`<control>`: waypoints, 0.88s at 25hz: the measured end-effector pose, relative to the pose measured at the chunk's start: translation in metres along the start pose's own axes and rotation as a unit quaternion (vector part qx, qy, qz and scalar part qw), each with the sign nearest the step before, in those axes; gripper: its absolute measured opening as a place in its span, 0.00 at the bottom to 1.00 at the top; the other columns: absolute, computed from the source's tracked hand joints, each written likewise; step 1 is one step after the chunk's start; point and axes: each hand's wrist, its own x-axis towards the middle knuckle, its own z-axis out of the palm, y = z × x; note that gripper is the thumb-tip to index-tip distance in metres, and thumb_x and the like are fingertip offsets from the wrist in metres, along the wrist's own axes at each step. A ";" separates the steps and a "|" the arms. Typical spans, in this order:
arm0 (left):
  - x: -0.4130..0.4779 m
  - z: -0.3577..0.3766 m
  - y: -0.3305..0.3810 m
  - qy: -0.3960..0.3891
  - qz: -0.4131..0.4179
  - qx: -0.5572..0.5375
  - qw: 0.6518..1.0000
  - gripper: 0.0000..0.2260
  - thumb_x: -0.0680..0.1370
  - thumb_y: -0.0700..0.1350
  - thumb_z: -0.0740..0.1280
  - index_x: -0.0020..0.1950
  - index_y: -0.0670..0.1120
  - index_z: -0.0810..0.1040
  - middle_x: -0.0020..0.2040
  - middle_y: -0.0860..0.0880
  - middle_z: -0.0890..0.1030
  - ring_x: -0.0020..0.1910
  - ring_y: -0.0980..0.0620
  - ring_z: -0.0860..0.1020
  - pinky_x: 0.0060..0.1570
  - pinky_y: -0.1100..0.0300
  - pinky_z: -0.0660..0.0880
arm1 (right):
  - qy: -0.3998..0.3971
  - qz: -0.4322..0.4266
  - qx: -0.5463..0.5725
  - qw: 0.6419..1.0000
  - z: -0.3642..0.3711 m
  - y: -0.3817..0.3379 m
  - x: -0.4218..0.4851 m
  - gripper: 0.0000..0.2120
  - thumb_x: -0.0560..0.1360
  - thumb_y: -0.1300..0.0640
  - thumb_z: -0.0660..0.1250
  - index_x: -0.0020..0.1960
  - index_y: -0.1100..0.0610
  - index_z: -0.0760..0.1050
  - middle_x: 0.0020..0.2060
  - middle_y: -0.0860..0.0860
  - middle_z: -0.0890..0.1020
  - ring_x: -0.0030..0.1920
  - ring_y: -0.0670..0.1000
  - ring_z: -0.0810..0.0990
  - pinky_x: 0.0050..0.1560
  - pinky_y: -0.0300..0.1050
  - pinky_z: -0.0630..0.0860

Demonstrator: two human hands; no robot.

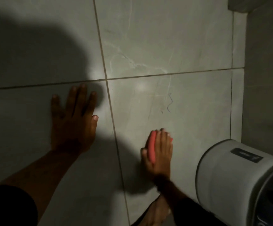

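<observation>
Fingers (161, 139) of our right hand (160, 155) wrap the pink sponge (152, 145), pressing it on the grey tile (191, 101); our left hand (73, 126) rests flat, fingers spread wide, nearby.

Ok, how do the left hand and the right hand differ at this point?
The left hand lies flat with fingers spread and holds nothing; the right hand curls round a pink sponge. The left hand sits mostly in shadow, the right hand in brighter light, nearer the white bucket. Both rest on the grey tiles.
</observation>
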 end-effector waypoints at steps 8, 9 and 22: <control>-0.001 0.007 -0.003 0.003 0.010 -0.002 1.000 0.32 0.84 0.55 0.52 0.88 0.50 0.53 0.89 0.42 0.51 0.88 0.39 0.50 0.81 0.28 0.42 | 0.162 -0.018 0.048 0.985 -0.035 -0.015 0.171 0.40 0.85 0.36 0.52 0.89 0.59 0.53 0.90 0.57 0.54 0.90 0.64 0.52 0.89 0.63 0.46; -0.001 0.006 -0.003 0.003 0.005 -0.004 1.000 0.32 0.84 0.55 0.52 0.88 0.50 0.53 0.89 0.42 0.51 0.88 0.39 0.50 0.81 0.28 0.42 | 0.126 -0.053 0.033 0.990 -0.025 -0.016 0.137 0.39 0.86 0.36 0.50 0.89 0.58 0.52 0.90 0.55 0.52 0.90 0.63 0.50 0.90 0.62 0.44; 0.000 0.009 -0.002 0.040 -0.001 0.022 0.999 0.28 0.87 0.53 0.53 0.87 0.47 0.60 0.88 0.40 0.58 0.87 0.38 0.56 0.81 0.27 0.48 | 0.158 -0.261 -0.018 0.952 -0.025 -0.135 0.160 0.37 0.84 0.38 0.57 0.87 0.56 0.61 0.88 0.60 0.62 0.89 0.64 0.55 0.89 0.67 0.51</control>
